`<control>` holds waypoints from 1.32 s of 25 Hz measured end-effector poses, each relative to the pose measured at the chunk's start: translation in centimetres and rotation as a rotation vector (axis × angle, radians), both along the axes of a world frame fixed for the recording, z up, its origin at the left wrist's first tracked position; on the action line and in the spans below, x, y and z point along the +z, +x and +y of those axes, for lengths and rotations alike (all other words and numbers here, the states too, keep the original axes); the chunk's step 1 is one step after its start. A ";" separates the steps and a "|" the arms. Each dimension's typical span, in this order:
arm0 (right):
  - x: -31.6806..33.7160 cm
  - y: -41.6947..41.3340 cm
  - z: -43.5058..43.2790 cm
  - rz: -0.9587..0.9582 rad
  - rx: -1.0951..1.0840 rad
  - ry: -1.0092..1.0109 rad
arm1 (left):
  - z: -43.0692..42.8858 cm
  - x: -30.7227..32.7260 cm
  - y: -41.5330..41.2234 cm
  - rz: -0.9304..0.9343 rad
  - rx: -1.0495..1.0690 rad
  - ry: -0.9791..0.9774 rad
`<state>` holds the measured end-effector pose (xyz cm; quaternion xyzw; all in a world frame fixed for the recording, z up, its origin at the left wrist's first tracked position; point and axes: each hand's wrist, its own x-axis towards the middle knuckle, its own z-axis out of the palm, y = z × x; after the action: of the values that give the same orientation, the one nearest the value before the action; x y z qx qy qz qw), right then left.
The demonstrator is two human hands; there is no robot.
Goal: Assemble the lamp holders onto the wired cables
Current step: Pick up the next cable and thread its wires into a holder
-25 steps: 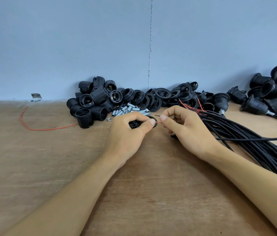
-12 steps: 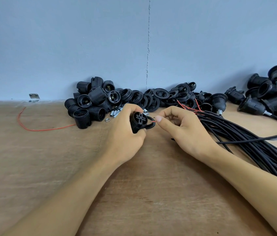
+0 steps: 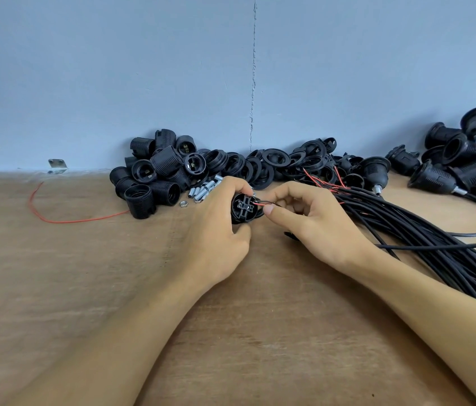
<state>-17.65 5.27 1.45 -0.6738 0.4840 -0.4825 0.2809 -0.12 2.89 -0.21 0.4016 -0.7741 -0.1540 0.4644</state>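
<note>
The left hand (image 3: 216, 238) at frame centre grips a black holder (image 3: 244, 208), fingers curled over its top and thumb beneath, its cross-shaped terminal face turned toward the camera. Just right of it, the right hand (image 3: 313, 227) pinches thin red and black wires (image 3: 263, 203) between thumb and forefinger. Their tips reach the holder's right edge — whether they sit in a terminal cannot be told. A bundle of cables (image 3: 435, 238) runs off to the lower right. Along the wall (image 3: 143, 68) lie a pile (image 3: 155, 177) of holders left of centre and rings (image 3: 275, 165) at centre, with tubes (image 3: 201, 193) and a nut (image 3: 183, 203) just in front. Wired holders (image 3: 450, 171) fill the upper right. At left, a loose red wire (image 3: 64, 219) curves over the table (image 3: 84, 288).
</note>
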 end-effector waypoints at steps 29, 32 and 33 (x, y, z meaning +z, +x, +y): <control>0.4 0.3 0.5 0.094 -0.106 -0.031 | -0.3 -0.2 0.0 -0.011 0.066 -0.068; 0.3 0.5 0.5 0.132 -0.141 -0.066 | -0.4 -0.2 0.0 -0.032 0.103 -0.090; 0.3 0.5 0.4 0.148 -0.155 -0.077 | -0.5 -0.2 -0.1 -0.035 0.109 -0.092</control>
<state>-17.18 5.72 1.70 -0.6787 0.5350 -0.4699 0.1799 -0.19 2.44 -0.39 0.4239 -0.7656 -0.0855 0.4764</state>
